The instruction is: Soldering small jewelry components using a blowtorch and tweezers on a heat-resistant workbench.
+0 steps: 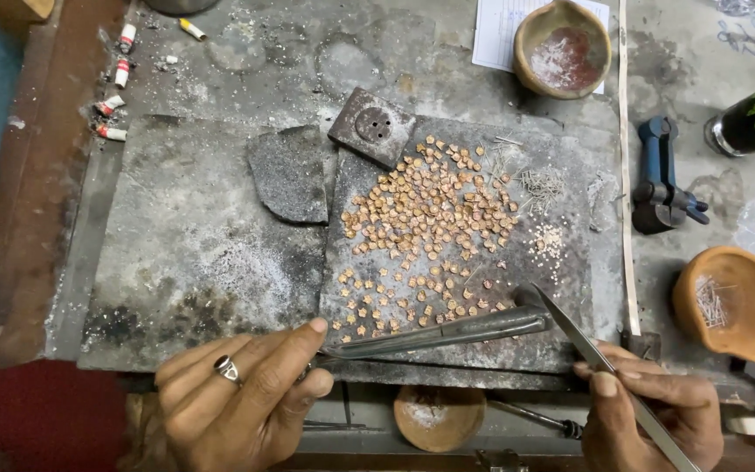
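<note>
Steel tool: long tweezers [447, 334], pinched by left hand [238, 398] fingers, tip near right.
Right hand [648, 415]: fingers pressed around thin metal rod [596, 358].
Copper pieces [425, 227]: scattered on grey slab [194, 253], just beyond both tips.
Far right: clay bowl [731, 301].

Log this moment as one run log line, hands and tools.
left hand: holds dark metal tool | right hand: holds tweezers | tips meet beside copper pieces on slab
</note>
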